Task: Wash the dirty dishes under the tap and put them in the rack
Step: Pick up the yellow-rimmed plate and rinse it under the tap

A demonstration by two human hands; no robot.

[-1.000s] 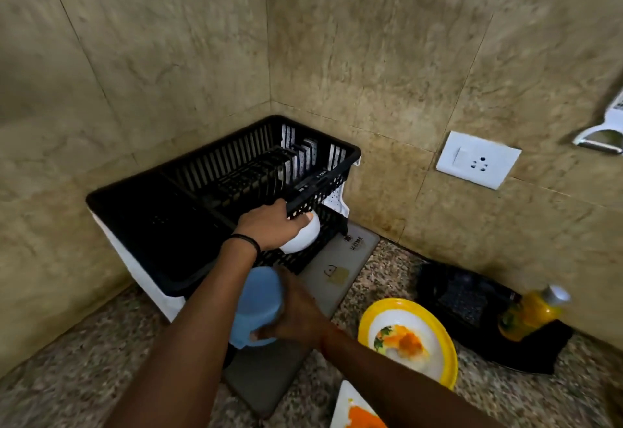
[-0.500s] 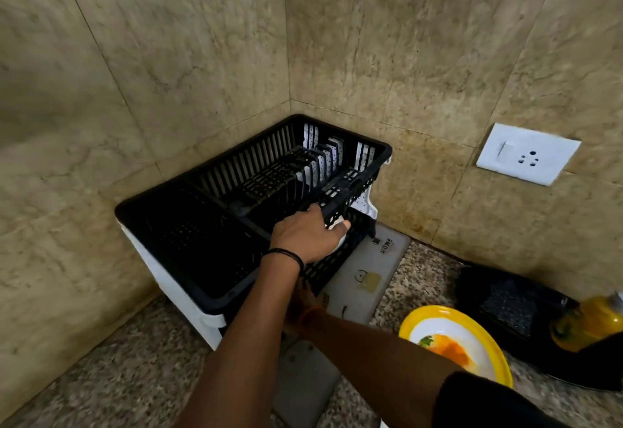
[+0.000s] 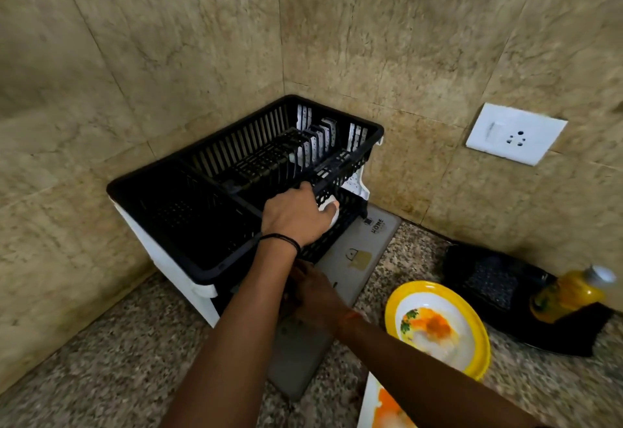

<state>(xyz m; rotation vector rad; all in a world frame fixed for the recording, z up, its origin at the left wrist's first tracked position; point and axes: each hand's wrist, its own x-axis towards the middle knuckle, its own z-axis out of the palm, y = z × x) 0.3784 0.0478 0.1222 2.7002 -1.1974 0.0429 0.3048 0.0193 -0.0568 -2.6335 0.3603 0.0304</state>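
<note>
White bowl [image 3: 332, 213]: only a small arc of its rim shows, at the near-right front of the black dish rack [image 3: 209, 269], under the upper tier's front rail and over the lower slatted shelf. The rest is covered by the left hand [image 3: 296, 217], whose grip is curled over the bowl from above, fingertips towards the rack's interior. The bowl appears to sit partly inside the lower level. Whether it rests on the shelf or hangs from the hand cannot be told.

Governing relation: the bowl lies directly beneath and slightly right of the left palm, and the shelf opening runs away from the person, towards the wall corner. Judgement: the seating move is a short push inward and down along that line, and the left hand is the nearer one for it.

Right hand [image 3: 315, 289]: lower, just beside the rack's front edge, over the grey mat [image 3: 357, 252]. Its fingers are hidden behind the left forearm, so the state of its grip cannot be told.

Outstanding: a soiled yellow-rimmed plate [image 3: 438, 326] lies on the tabletop [image 3: 101, 360], well right of the rack.
</note>
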